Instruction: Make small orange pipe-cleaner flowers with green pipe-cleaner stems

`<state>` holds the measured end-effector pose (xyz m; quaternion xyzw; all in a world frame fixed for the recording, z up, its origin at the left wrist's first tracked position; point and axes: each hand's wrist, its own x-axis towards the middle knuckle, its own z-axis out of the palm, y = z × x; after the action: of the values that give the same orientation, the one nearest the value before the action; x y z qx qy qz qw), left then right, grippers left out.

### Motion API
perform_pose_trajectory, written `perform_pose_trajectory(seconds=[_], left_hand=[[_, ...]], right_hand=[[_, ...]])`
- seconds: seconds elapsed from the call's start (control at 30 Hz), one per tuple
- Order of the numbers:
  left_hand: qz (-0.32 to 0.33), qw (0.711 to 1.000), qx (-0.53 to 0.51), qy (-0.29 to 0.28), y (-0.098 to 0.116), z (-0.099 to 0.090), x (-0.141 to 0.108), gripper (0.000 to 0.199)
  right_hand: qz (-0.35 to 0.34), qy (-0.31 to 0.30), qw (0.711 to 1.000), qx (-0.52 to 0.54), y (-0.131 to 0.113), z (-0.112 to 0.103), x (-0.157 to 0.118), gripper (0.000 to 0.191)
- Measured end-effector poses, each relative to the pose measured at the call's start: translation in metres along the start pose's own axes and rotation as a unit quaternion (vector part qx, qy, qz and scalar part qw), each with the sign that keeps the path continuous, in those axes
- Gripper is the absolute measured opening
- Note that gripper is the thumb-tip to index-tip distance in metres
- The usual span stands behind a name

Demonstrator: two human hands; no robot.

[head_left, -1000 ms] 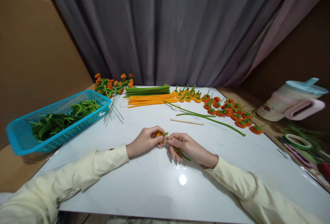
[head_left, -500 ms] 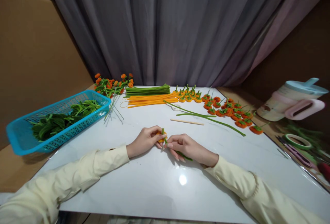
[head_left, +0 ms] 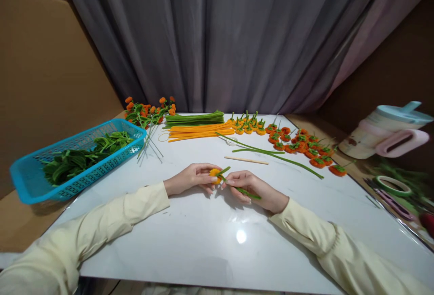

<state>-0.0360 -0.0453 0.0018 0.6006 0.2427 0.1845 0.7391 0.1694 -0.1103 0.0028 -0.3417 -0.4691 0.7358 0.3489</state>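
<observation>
- Yellow flower head (head_left: pixel 214 175): one, between the hands, gripped by the left hand (head_left: pixel 194 179).
- Green chenille stem (head_left: pixel 249 193): one, gripped by the right hand (head_left: pixel 255 190).
- Wooden stick (head_left: pixel 246 160): one, beyond the hands.
- Loose green stems (head_left: pixel 291 161): two, beside the stick.
- Orange-yellow bundle (head_left: pixel 200 131): one.
- Green bundle (head_left: pixel 195 119): one, farther back.

the small round fuzzy flower head (head_left: pixel 214 176) is yellow-orange, and the thin fuzzy stem (head_left: pixel 250 193) is green, close in colour to the bundle of straight fuzzy green strips (head_left: pixel 195 119) and unlike the fanned bright orange strips (head_left: pixel 196 131). the rectangular plastic basket (head_left: pixel 83 178) is turquoise with a pattern of small openwork holes, its leaves (head_left: pixel 73 164) dark to mid green. the glossy tabletop (head_left: pixel 190 249) is white with faint grey marbling, the pleated curtain (head_left: pixel 224 41) grey with a purplish tint.
</observation>
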Motion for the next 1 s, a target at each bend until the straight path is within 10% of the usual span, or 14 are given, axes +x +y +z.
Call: perform_pose_trajectory(seconds=[0.23,0.37,0.5,0.6,0.73,1.0], left_hand=[[0.011,0.999,-0.032,0.005,-0.002,0.001,0.002,0.029],[0.010,0.999,-0.026,0.023,-0.002,0.003,0.004,0.030],[0.008,0.999,-0.012,0.034,-0.001,0.005,0.005,0.031],[0.016,0.999,0.011,0.037,-0.002,0.006,0.004,0.028],[0.041,0.997,0.045,0.040,-0.006,0.009,0.002,0.028],[0.096,0.984,0.118,0.091,-0.007,0.019,-0.005,0.050]], right_hand=[[-0.002,0.010,1.000,-0.021,0.002,0.006,0.001,0.022],[-0.088,0.150,0.979,-0.106,0.007,0.010,0.001,0.022],[-0.329,0.322,0.808,-0.368,0.007,0.015,-0.005,0.026],[-0.413,0.256,0.712,-0.506,0.007,0.019,-0.008,0.030],[-0.388,0.171,0.742,-0.520,0.011,0.021,-0.005,0.030],[-0.355,0.212,0.797,-0.439,0.010,0.018,-0.002,0.018]])
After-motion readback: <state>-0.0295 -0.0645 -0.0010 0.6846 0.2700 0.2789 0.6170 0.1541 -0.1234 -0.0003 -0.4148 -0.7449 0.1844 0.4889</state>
